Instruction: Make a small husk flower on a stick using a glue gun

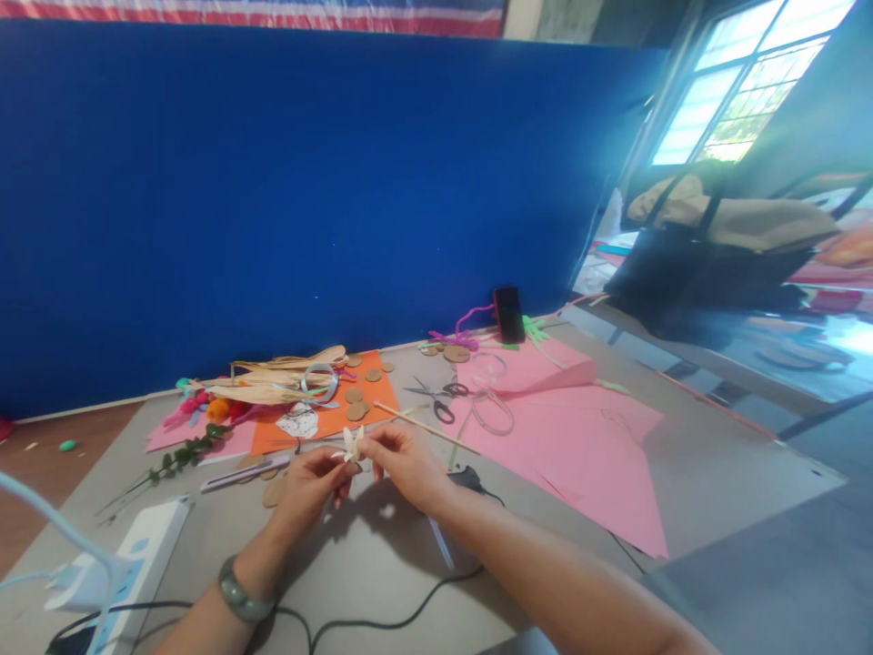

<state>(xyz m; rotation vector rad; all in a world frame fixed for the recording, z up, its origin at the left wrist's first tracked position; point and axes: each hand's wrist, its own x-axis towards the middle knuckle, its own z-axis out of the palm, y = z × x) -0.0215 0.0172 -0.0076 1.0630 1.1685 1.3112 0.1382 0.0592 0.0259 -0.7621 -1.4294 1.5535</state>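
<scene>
A small cream-white flower (353,443) with pointed petals is held up between both hands above the table's front. My left hand (315,480) pinches it from the left and below, thumb against the fingertips. From the right, my right hand (402,459) grips its edge between thumb and index finger. Just past the hands lies a pale thin stick (423,426). Under my right wrist, partly hidden, is a black glue gun (467,478) with a clear glue stick (441,543) sticking out of it. A utility knife (244,474) rests left of my left hand.
Black scissors (436,400) and pink paper (566,446) lie to the right. Orange paper (378,387), dried husks (273,380), wooden discs (356,409) and a green sprig (181,455) are at left. A power strip (154,537) with a black cable (382,625) sits in front. A phone (508,315) leans against the blue panel (306,182).
</scene>
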